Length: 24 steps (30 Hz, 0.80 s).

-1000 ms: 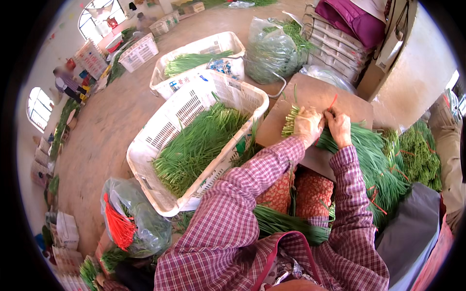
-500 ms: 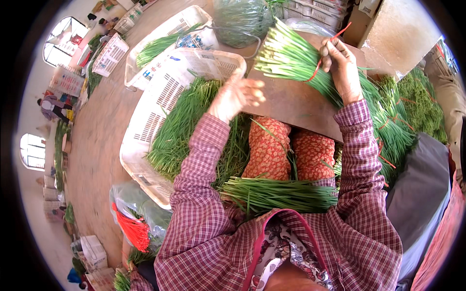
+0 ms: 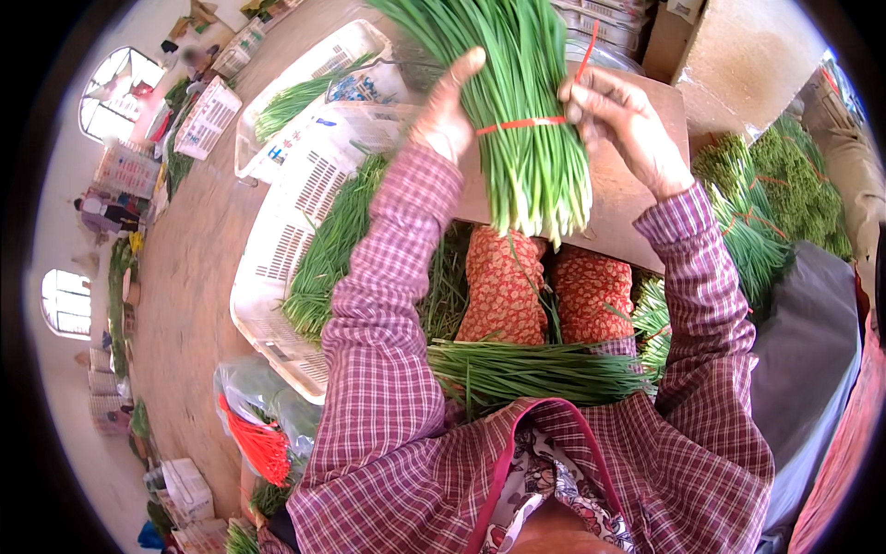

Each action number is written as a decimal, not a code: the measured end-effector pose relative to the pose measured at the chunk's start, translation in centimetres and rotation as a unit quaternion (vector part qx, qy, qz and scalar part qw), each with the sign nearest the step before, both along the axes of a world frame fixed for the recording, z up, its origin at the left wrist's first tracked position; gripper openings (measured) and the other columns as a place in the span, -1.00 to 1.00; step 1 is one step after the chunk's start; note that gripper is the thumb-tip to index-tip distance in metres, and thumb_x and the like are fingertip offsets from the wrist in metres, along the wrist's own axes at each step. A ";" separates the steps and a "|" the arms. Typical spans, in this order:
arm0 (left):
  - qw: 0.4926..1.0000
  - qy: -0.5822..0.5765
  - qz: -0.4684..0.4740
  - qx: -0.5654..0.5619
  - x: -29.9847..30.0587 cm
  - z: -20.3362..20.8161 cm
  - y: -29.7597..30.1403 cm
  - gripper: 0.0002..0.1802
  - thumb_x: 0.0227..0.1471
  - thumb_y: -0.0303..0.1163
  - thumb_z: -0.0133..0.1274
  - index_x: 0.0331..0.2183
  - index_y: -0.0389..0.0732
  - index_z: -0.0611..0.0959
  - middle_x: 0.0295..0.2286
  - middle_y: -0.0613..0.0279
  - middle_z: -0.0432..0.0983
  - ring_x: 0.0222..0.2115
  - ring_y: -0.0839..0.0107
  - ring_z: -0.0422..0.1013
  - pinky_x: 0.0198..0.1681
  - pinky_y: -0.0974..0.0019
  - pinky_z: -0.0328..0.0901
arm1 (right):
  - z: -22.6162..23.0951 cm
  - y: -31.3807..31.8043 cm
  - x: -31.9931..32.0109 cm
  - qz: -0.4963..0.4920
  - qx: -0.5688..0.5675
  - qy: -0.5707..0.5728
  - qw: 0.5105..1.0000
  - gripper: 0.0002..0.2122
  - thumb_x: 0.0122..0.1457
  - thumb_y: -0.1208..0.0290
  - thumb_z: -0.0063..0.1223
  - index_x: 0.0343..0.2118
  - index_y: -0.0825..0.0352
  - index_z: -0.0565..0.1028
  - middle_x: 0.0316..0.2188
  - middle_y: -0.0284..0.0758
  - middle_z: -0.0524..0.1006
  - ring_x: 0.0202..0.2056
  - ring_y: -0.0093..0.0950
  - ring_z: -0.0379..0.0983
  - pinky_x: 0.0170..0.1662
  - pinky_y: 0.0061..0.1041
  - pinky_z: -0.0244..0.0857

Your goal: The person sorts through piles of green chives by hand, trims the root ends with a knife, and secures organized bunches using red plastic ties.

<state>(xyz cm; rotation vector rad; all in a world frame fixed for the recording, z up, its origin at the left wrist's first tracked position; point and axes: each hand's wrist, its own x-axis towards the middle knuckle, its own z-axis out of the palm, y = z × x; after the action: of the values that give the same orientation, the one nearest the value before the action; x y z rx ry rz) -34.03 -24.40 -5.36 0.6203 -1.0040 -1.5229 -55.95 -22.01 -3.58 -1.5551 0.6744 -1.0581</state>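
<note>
Brd [image 3: 628, 194] below; L hand [image 3: 447, 113] thumb-up, R hand [image 3: 620, 115] pinches tie [image 3: 520, 125].

Bright arched windows [image 3: 66, 305] pierce the pale wall [image 3: 66, 226].

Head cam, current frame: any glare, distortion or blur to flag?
Head view: fisheye bends the room, black surround at both sides; head view: lower-left arched window washed near white; head view: green bundle and red tie read clearly, distant person soft.
</note>
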 end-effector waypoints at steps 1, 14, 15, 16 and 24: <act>0.999 -0.005 0.041 -0.017 0.2 1.1 -1.3 0.10 -0.57 0.04 0.48 0.05 -0.21 0.43 -0.02 -0.01 0.43 0.04 0.06 0.30 0.20 -0.02 0.15 | 0.0 -0.9 -0.1 -0.004 -0.001 -0.030 1.000 -0.76 0.27 0.28 0.00 -0.15 0.36 0.50 -0.47 -0.47 0.50 -0.54 -0.75 0.39 -0.42 -0.75 0.37; 0.911 -0.394 -0.095 -0.082 1.5 -9.0 -3.9 -0.04 -0.48 -0.01 0.47 0.00 -0.24 0.52 0.15 0.00 0.23 0.22 0.16 0.06 0.27 0.14 -0.04 | -12.8 -4.4 -4.4 -0.135 0.067 -0.065 0.986 -0.78 0.30 0.31 -0.05 -0.16 0.36 0.48 -0.41 -0.44 0.52 -0.45 -0.68 0.42 -0.33 -0.65 0.40; 0.879 -0.453 -0.044 -0.145 1.5 -10.5 -2.7 -0.01 -0.48 0.01 0.47 0.03 -0.22 0.49 0.14 -0.01 0.25 0.22 0.18 0.07 0.27 0.14 -0.04 | -13.2 -3.9 -3.9 -0.131 0.061 -0.080 0.986 -0.79 0.30 0.31 -0.05 -0.16 0.35 0.48 -0.42 -0.45 0.51 -0.45 -0.68 0.42 -0.33 -0.65 0.40; 0.876 -0.440 0.004 -0.199 0.6 -11.7 -2.0 -0.05 -0.43 -0.02 0.46 0.03 -0.23 0.50 0.08 0.03 0.33 0.16 0.21 0.16 0.25 0.16 0.00 | -13.0 -3.9 -3.7 -0.127 0.044 -0.091 0.987 -0.79 0.30 0.31 -0.05 -0.17 0.35 0.47 -0.42 -0.45 0.51 -0.45 -0.68 0.42 -0.33 -0.66 0.40; 0.987 -0.060 -0.013 -0.151 -7.6 -6.1 -1.8 -0.57 -0.20 -0.46 0.38 -0.19 -0.26 0.66 -0.27 0.26 0.60 -0.25 0.48 0.51 -0.12 0.41 0.41 | -9.8 -4.4 -3.0 -0.127 0.009 -0.124 0.984 -0.79 0.31 0.33 -0.09 -0.16 0.35 0.47 -0.44 -0.44 0.50 -0.48 -0.67 0.44 -0.37 -0.68 0.40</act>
<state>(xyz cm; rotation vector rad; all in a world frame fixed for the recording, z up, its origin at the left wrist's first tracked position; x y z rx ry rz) -41.59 -26.16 -11.43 0.4874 -1.3095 -1.3311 -58.98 -26.38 -13.41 -1.3155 0.7181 -1.4059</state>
